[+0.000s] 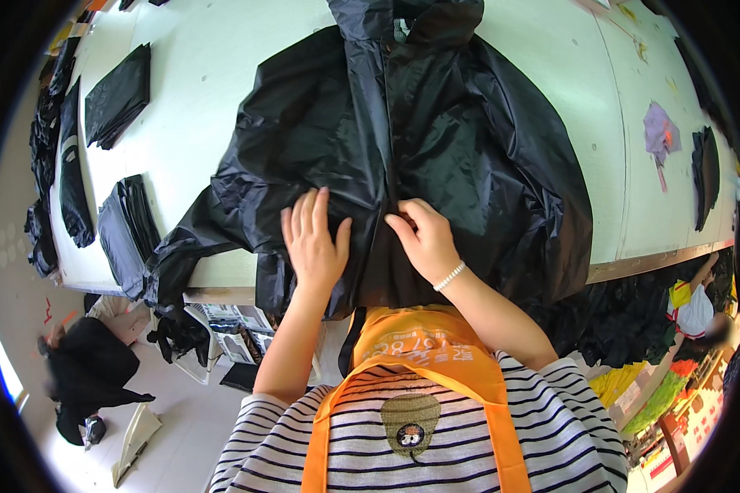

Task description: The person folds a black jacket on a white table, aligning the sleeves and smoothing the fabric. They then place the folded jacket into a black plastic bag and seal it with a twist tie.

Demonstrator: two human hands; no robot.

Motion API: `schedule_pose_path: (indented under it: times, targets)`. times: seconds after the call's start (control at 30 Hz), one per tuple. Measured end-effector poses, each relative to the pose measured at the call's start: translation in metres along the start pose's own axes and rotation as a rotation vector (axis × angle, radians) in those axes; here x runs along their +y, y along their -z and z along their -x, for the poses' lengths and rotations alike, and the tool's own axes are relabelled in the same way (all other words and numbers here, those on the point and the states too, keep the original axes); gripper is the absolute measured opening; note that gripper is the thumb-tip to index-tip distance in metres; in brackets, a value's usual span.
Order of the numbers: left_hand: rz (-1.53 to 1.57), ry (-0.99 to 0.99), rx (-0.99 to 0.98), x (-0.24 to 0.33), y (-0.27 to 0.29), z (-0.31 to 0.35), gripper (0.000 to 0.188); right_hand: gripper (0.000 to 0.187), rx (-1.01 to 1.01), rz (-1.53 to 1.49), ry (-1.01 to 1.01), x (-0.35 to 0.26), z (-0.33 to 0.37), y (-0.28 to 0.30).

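Note:
A black jacket [460, 140] of thin, shiny fabric lies front side up on the white table, its collar at the far edge of view. Down its middle runs the front placket, and the lower hem hangs over the near table edge by my apron. My left hand [311, 234] rests on the left front panel, fingers stretched out and lying on the fabric. At the placket, my right hand [423, 238] has its fingers bent and the thumb against them, gripping the fabric edge. The jacket's left-lying sleeve [193, 234] droops over the table edge.
Folded black garments [119, 94] and another folded black stack [127, 230] lie on the table [197, 49] at left. A purple cloth piece [658, 131] and a black bundle [704, 177] lie at right. Under the table edge is a pile of black fabric [625, 316]. People are nearby.

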State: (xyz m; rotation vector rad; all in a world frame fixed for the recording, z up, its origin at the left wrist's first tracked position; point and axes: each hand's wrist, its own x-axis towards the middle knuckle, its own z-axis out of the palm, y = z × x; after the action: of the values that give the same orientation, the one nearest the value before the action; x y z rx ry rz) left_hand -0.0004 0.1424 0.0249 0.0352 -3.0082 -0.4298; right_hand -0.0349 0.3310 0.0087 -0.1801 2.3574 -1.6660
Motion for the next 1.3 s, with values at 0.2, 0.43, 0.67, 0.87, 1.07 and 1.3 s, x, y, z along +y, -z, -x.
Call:
schedule_pose_path:
  times: [0.2, 0.43, 0.67, 0.87, 1.07, 1.3]
  targets:
    - [-0.269, 0.223, -0.082, -0.064, 0.004, 0.039, 0.069, 0.073, 0.308, 0.616, 0.027, 0.036, 0.065, 0.107]
    - [-0.388, 0.067, -0.064, -0.125, 0.006, 0.015, 0.067, 0.07, 0.385, 0.943, -0.154, 0.1, -0.006, 0.146]
    - [-0.358, -0.018, 0.037, -0.17, -0.019, -0.077, 0.061, 0.068, 0.38, 1.0, 0.149, 0.109, -0.157, 0.16]
    - [-0.702, 0.078, 0.122, -0.177, -0.036, -0.17, 0.054, 0.068, 0.45, 1.216, 0.206, 0.128, -0.279, 0.177]
    - [0.046, 0.285, -0.306, -0.02, -0.024, -0.097, 0.054, 0.018, 0.095, 0.61, 0.479, 0.041, -0.136, 0.081]
    - [0.015, 0.288, -0.458, 0.029, -0.044, -0.068, 0.055, 0.016, -0.09, 0.132, -0.073, 0.021, -0.047, 0.041]
